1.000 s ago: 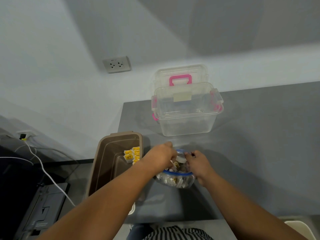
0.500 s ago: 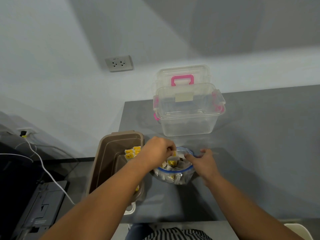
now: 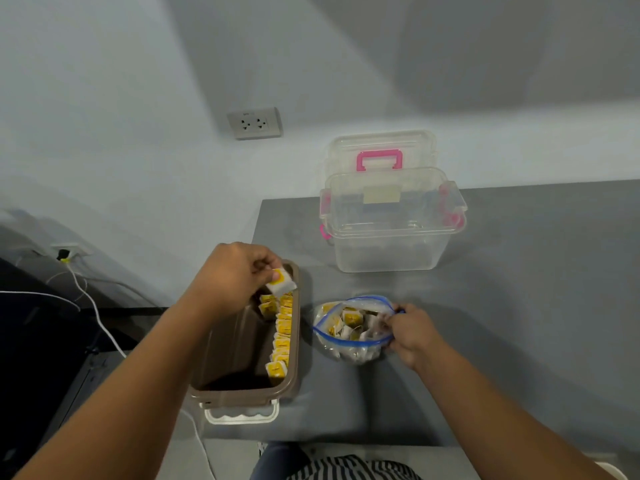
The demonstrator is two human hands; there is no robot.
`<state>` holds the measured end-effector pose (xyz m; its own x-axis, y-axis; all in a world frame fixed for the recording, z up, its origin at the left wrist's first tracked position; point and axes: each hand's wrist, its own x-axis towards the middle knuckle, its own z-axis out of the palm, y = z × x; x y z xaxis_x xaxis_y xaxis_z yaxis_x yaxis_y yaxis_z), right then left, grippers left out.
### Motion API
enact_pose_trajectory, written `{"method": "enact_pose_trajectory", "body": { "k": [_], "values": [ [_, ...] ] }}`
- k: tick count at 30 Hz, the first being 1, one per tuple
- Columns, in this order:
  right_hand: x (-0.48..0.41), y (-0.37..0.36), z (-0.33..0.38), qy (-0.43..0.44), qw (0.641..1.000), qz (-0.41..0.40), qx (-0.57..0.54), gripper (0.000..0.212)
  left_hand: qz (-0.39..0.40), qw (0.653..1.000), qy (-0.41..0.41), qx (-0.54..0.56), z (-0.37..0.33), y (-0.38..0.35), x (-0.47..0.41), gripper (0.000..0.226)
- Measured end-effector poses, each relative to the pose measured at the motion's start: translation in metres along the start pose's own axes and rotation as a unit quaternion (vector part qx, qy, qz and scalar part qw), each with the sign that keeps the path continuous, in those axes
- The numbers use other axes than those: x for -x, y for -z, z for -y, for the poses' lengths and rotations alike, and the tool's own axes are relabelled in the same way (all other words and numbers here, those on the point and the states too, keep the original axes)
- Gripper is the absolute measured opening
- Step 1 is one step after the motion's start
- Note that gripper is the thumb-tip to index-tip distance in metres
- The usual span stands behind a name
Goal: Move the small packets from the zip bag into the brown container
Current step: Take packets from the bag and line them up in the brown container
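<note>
You are pinching one small packet [image 3: 281, 281] between the thumb and fingertips of your left hand [image 3: 235, 271]. It is hanging just above the far right corner of the brown container [image 3: 242, 393], over the far end of the row of packets [image 3: 283, 327] standing along the container's right wall. Your right hand [image 3: 412, 332] is gripping the blue rim of the zip bag [image 3: 349, 327], which is sitting just right of the container near the front edge of the table [image 3: 519, 306].

Risks:
- The packet is projecting beyond your fingertips toward the container's rim, so an early release is likely sending it onto the table.
- A careless placement is likely toppling the row.
- The container appears to be overhanging the table's left edge, so avoid pressing down on it.
</note>
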<state>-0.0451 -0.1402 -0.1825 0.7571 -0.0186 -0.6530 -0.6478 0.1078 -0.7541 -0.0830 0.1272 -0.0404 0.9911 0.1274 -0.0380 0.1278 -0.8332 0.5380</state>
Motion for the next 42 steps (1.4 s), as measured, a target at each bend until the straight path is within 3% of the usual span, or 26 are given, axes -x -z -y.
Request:
{"method": "enact_pose_trajectory", "body": {
  "k": [3, 8, 16, 21, 26, 37, 42],
  "values": [
    [-0.002, -0.006, 0.001, 0.005, 0.999, -0.029, -0.014, 0.032, 0.044, 0.994, 0.025, -0.092, 0.023, 0.000, -0.005, 0.014],
    [0.005, -0.012, 0.008, -0.011, 0.998, -0.020, -0.051, 0.028, 0.112, 0.966, 0.052, -0.226, 0.043, -0.021, -0.013, 0.022],
    [0.009, -0.009, 0.005, -0.016, 0.996, 0.048, -0.078, 0.024, 0.136, 0.957, 0.087, -0.239, 0.057, -0.056, -0.023, 0.023],
    [0.006, -0.006, 0.001, 0.000, 0.997, 0.051, -0.051, 0.024, 0.203, 0.936, 0.139, -0.253, 0.054, -0.067, -0.042, 0.016],
    [0.005, -0.007, -0.002, 0.010, 1.000, 0.023, -0.008, 0.022, 0.174, 0.938, 0.143, -0.264, 0.057, -0.074, -0.044, 0.009],
    [0.003, -0.008, -0.004, 0.012, 1.000, 0.025, -0.006, 0.023, 0.150, 0.956, 0.124, -0.219, 0.055, -0.063, -0.034, 0.015],
    [0.005, -0.010, -0.005, 0.020, 0.999, 0.021, -0.020, 0.024, 0.071, 0.981, 0.100, -0.150, 0.040, -0.041, -0.023, 0.015]
  ]
}}
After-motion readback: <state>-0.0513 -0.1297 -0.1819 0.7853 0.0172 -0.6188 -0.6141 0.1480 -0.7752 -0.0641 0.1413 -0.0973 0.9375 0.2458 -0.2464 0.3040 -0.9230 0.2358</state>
